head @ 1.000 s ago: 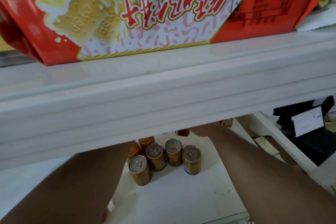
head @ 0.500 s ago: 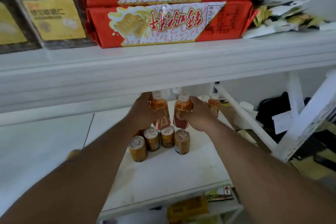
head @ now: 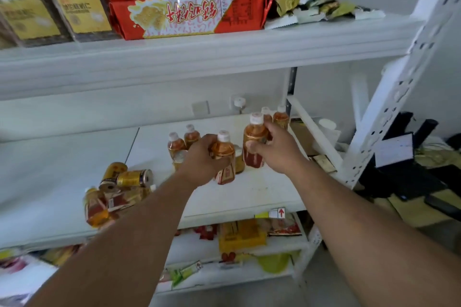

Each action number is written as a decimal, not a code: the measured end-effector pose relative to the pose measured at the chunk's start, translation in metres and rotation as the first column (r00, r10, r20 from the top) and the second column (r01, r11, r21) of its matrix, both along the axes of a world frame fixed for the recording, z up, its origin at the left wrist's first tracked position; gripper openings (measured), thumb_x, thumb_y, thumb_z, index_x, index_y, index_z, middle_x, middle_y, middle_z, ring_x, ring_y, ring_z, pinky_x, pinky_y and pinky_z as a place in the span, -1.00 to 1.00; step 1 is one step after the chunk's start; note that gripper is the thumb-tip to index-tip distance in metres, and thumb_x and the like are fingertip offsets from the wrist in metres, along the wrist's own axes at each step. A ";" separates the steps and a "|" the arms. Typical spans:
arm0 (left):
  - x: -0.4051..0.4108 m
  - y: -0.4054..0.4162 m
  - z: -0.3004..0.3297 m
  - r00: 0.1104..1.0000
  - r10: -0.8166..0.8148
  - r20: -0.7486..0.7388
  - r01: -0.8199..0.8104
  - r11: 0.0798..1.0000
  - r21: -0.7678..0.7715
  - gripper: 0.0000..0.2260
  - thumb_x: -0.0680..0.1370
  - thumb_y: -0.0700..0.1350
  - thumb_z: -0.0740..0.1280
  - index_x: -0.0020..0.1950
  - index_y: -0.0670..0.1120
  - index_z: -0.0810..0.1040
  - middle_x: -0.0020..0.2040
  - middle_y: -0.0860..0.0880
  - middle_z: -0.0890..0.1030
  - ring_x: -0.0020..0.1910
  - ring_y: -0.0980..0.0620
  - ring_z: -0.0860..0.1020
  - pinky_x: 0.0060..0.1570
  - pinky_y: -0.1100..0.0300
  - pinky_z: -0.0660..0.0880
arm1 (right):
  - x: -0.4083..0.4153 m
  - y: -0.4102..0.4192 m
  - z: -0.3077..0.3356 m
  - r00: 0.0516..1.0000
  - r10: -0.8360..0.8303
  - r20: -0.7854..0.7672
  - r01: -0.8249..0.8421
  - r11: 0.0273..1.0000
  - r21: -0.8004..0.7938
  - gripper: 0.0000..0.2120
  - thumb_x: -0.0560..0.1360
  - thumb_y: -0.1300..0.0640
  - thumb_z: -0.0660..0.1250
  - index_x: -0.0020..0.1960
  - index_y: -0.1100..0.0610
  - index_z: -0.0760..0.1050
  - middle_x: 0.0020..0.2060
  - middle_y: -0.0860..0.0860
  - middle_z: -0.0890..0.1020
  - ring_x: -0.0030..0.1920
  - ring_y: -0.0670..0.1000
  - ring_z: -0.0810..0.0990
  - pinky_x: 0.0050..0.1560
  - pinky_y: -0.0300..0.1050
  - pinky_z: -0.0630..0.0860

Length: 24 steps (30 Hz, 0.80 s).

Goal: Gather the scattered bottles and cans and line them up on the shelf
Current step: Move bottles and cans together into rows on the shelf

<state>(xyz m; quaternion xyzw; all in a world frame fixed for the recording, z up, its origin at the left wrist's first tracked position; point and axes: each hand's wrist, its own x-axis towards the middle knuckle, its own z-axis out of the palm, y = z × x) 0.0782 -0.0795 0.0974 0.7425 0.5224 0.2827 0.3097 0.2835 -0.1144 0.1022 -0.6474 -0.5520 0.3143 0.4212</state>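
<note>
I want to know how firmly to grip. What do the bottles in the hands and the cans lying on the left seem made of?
Bottles: probably clear plastic, as amber liquid shows through. Cans: likely metal, with a shiny gold finish.

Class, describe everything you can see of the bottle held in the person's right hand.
The bottle is small, seemingly clear plastic, with a white screw cap, amber drink inside, a gold band at the shoulder and a red label lower down. It stands roughly upright over the white shelf; whether its base touches is unclear. The right hand grips it, thumb across the front, fingers behind. The left hand holds a matching bottle beside it.
</note>
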 end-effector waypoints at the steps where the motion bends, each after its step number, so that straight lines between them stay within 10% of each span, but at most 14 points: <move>1: 0.002 -0.010 -0.001 1.000 -0.005 0.008 0.005 1.000 -0.007 -0.66 0.47 -0.16 0.49 0.19 -0.01 0.48 -0.09 0.21 0.53 -0.13 0.28 0.53 -0.26 0.52 0.36 | 0.002 -0.008 0.000 1.000 -0.002 0.004 0.002 1.000 0.004 -0.43 0.51 0.02 0.50 0.47 -0.04 0.42 0.22 -0.13 0.57 0.19 -0.10 0.49 0.20 -0.14 0.39; 24: 0.021 -0.087 -0.028 0.981 -0.165 0.097 0.168 0.985 -0.023 -0.60 0.42 -0.08 0.53 0.22 0.06 0.53 -0.02 0.15 0.65 -0.03 0.17 0.61 0.04 0.14 0.56 | 0.007 -0.122 -0.001 0.979 -0.201 0.039 0.200 0.980 0.018 -0.48 0.51 0.04 0.50 0.43 -0.05 0.46 0.21 -0.10 0.62 0.22 -0.04 0.56 0.14 -0.10 0.46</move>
